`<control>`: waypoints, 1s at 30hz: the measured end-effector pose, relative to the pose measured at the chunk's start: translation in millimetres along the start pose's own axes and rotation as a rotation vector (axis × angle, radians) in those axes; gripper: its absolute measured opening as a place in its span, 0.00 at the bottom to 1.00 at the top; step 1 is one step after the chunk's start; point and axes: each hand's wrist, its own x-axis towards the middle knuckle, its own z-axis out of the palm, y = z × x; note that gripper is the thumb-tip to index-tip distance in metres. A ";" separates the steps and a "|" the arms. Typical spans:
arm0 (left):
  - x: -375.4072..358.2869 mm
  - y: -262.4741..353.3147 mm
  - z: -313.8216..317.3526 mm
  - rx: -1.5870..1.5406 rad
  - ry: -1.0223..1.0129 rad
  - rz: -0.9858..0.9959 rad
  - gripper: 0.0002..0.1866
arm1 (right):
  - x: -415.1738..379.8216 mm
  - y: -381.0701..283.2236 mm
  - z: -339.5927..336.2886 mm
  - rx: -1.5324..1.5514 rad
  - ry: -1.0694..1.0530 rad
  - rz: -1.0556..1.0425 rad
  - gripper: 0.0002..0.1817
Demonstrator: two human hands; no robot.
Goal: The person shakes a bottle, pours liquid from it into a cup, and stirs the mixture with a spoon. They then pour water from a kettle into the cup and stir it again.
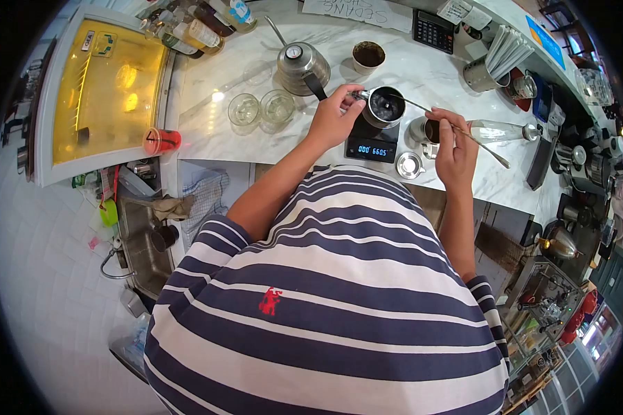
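Left hand (333, 116) grips metal cup (384, 107) at rim; cup sits on scale (372, 146) on marble surface (214, 131). Right hand (453, 149) pinches long spoon (457, 128), bowl inside cup. Risk: hard stirring tips cup off scale, spills contents.

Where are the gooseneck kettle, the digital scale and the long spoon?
gooseneck kettle (299, 66): head view, on its steel body.
digital scale (371, 148): head view, on its lit display.
long spoon (464, 133): head view, on its thin handle beyond the right hand.
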 end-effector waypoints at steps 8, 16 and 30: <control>1.4 -2.3 -0.2 -0.005 0.011 0.017 0.13 | -7.1 4.5 6.7 0.076 -0.024 -0.076 0.10; -0.3 -2.2 -4.4 0.033 -0.005 0.039 0.13 | -4.8 0.4 -2.6 0.058 0.011 -0.008 0.11; 0.4 -3.9 -6.1 0.050 -0.005 0.040 0.13 | -6.4 4.4 -1.6 0.003 0.062 -0.064 0.10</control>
